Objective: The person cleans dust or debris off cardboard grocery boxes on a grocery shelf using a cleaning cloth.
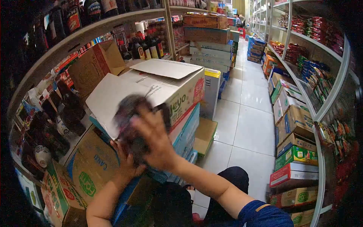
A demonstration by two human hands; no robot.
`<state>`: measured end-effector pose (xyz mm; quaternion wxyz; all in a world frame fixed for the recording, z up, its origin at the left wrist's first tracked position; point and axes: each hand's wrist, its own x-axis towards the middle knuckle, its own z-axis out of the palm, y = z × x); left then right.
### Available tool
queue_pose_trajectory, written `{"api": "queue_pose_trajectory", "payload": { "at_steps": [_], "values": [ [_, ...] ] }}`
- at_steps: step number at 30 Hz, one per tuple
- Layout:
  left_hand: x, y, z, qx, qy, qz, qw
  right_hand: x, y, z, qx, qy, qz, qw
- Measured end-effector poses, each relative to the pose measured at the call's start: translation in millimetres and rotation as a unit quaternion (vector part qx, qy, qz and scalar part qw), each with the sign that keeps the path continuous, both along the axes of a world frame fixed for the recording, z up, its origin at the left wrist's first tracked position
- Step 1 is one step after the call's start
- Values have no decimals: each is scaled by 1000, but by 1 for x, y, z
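Note:
In the head view, a dark, shiny-looking bundle (130, 106), smeared by motion, is held up in front of an open white carton (166, 89). Its exact kind cannot be made out. My left hand (126, 160) grips it from below, with the fingers curled around its lower left side. Across its right side lies my right hand (157, 142), blurred, its fingers closed over the bundle. The carton's top flaps stand up and out, and its contents are hidden.
Bottles (151, 51) stand on the left shelf beside an open brown box (90, 68). Below lies a brown carton (94, 162). Stacked boxes (210, 53) line the left of the tiled aisle (251, 125). Packets (317, 79) and more cartons (298, 125) fill the right shelving.

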<state>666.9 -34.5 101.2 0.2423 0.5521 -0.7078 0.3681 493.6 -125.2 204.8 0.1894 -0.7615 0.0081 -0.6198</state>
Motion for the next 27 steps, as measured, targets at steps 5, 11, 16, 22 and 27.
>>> {"api": "queue_pose_trajectory", "payload": {
  "at_steps": [5,11,16,22,27],
  "values": [
    [-33,-2,46,-42,32,-97,994,-11,-33,-3,-32,-73,-141,987],
    [-33,-5,47,-73,16,-96,993,-24,-99,-17,236,-191,-230,925],
    [-33,-6,47,-78,16,-108,991,-14,-32,-6,56,-108,-121,985],
    [-40,0,51,-55,33,-71,995,-9,-23,-1,-129,-73,-69,987],
    [-35,-2,51,-70,8,-104,992,-31,-114,-17,137,-143,-205,958]
  ]
}}
